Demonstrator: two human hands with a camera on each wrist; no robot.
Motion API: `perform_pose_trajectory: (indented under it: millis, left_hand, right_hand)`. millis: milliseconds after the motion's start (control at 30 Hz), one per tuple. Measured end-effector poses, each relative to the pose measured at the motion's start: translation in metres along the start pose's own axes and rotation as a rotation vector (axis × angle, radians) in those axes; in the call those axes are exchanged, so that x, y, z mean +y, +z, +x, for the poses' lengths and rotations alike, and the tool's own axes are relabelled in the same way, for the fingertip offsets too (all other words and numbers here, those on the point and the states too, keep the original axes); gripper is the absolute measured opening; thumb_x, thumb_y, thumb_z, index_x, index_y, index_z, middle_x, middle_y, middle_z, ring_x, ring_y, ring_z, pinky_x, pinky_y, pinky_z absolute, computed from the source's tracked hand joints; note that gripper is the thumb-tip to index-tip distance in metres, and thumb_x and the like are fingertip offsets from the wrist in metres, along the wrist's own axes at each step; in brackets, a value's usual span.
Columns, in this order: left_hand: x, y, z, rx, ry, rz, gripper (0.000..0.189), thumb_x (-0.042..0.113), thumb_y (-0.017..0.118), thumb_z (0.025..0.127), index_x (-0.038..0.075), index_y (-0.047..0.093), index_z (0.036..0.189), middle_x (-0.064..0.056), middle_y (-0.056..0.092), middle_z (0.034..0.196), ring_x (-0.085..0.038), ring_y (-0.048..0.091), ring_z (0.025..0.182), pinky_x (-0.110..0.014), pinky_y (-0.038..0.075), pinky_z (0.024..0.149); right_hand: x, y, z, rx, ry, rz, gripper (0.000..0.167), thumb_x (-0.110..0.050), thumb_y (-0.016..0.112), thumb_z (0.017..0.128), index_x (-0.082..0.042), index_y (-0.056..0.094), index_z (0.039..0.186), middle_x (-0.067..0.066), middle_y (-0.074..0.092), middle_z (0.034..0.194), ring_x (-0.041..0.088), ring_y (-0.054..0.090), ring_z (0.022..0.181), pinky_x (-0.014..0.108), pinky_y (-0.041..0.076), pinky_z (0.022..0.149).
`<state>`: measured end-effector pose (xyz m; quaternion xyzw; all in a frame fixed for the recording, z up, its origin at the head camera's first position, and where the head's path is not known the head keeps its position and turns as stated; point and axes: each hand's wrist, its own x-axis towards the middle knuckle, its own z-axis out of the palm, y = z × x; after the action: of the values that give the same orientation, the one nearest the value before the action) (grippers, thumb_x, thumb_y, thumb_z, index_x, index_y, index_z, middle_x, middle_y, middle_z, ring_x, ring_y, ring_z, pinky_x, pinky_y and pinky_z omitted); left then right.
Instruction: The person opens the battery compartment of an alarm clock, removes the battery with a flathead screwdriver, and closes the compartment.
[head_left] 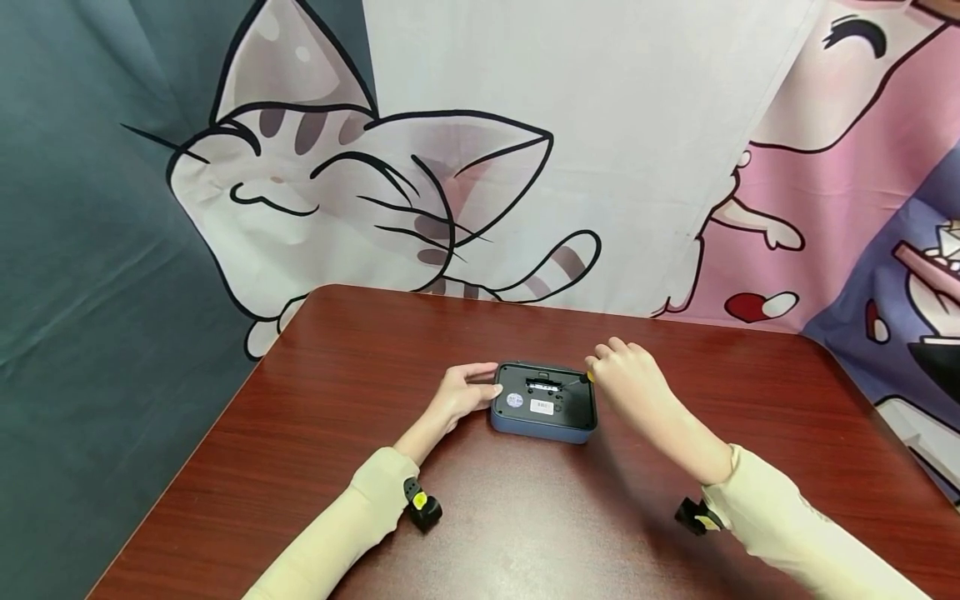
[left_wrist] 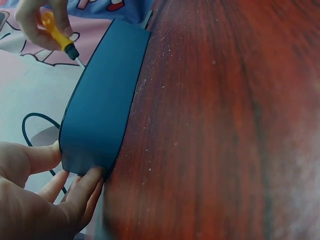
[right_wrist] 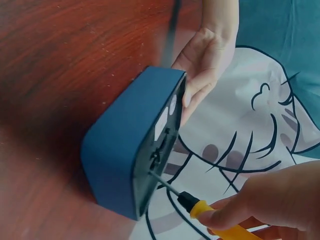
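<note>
While the right hand (head_left: 630, 377) curls round the yellow-handled screwdriver (right_wrist: 201, 208) and the left hand (head_left: 459, 394) grips the blue box (head_left: 540, 429) on the table (head_left: 480, 517), the screwdriving seems under way but unfinished, with the black panel (head_left: 570, 413) fitted in place.

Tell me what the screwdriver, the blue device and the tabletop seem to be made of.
Screwdriver: handle probably smooth plastic, being evenly yellow; shaft likely metal, being thin, straight and greyish.
Blue device: likely satin plastic, its sides evenly coloured; black underside looks like moulded plastic, with recesses.
Tabletop: reddish-brown wood grain, softly glossy; solid wood or laminate, I cannot tell.
</note>
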<state>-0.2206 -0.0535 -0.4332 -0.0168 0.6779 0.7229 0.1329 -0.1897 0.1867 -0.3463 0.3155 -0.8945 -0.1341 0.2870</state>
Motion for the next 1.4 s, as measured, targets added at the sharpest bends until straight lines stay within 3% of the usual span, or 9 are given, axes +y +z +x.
perform_pose_trajectory:
  millis: [300, 533, 733, 900, 1233, 1400]
  left_hand:
    - [-0.002, 0.0, -0.001, -0.003, 0.008, 0.009, 0.046, -0.008, 0.063, 0.085, -0.005, 0.055, 0.131, -0.028, 0.057, 0.129, -0.017, 0.064, 0.092, -0.037, 0.058, 0.086]
    - [-0.001, 0.0, -0.001, 0.002, 0.001, -0.007, 0.047, -0.01, 0.063, 0.084, -0.005, 0.055, 0.13, -0.028, 0.057, 0.129, -0.016, 0.064, 0.09, -0.036, 0.059, 0.086]
    - [-0.001, 0.002, -0.001, 0.017, -0.002, -0.009, 0.048, -0.012, 0.064, 0.083, -0.006, 0.056, 0.13, -0.027, 0.057, 0.129, -0.018, 0.064, 0.09, -0.036, 0.058, 0.087]
    - [0.0, 0.001, -0.001, 0.018, -0.002, -0.008, 0.047, -0.012, 0.064, 0.083, -0.005, 0.056, 0.129, -0.027, 0.057, 0.129, -0.017, 0.064, 0.089, -0.036, 0.058, 0.086]
    - [0.003, 0.002, -0.003, 0.019, -0.005, 0.002, 0.046, -0.011, 0.064, 0.084, -0.005, 0.057, 0.129, -0.027, 0.057, 0.129, -0.019, 0.065, 0.091, -0.036, 0.058, 0.086]
    - [0.001, 0.001, -0.001, 0.021, -0.004, 0.005, 0.045, -0.01, 0.064, 0.084, -0.004, 0.057, 0.129, -0.026, 0.058, 0.129, -0.021, 0.066, 0.094, -0.036, 0.059, 0.086]
  right_hand:
    - [0.002, -0.004, 0.019, -0.073, -0.122, -0.08, 0.014, 0.003, 0.072, 0.07, -0.011, 0.07, 0.07, 0.005, 0.061, 0.068, 0.023, 0.054, 0.071, 0.029, 0.043, 0.053]
    - [0.002, -0.006, 0.036, -0.113, -0.2, -0.112, 0.016, 0.001, 0.072, 0.071, -0.014, 0.069, 0.067, 0.002, 0.062, 0.068, 0.021, 0.054, 0.071, 0.028, 0.044, 0.056]
    - [0.0, -0.01, 0.047, -0.17, -0.2, -0.106, 0.022, 0.004, 0.076, 0.069, -0.015, 0.068, 0.061, 0.001, 0.062, 0.067, 0.02, 0.053, 0.069, 0.026, 0.043, 0.055]
    - [-0.003, -0.012, 0.055, -0.186, -0.208, -0.116, 0.024, 0.003, 0.074, 0.073, -0.016, 0.067, 0.06, 0.0, 0.065, 0.066, 0.019, 0.053, 0.067, 0.025, 0.043, 0.054]
    - [-0.016, -0.014, 0.066, -0.278, -0.201, -0.157, 0.022, -0.002, 0.073, 0.078, -0.018, 0.069, 0.063, -0.001, 0.066, 0.067, 0.018, 0.055, 0.07, 0.028, 0.049, 0.063]
    - [-0.025, -0.013, 0.069, -0.298, -0.201, -0.188, 0.021, -0.007, 0.069, 0.082, -0.02, 0.071, 0.067, -0.003, 0.067, 0.069, 0.016, 0.055, 0.071, 0.027, 0.048, 0.06]
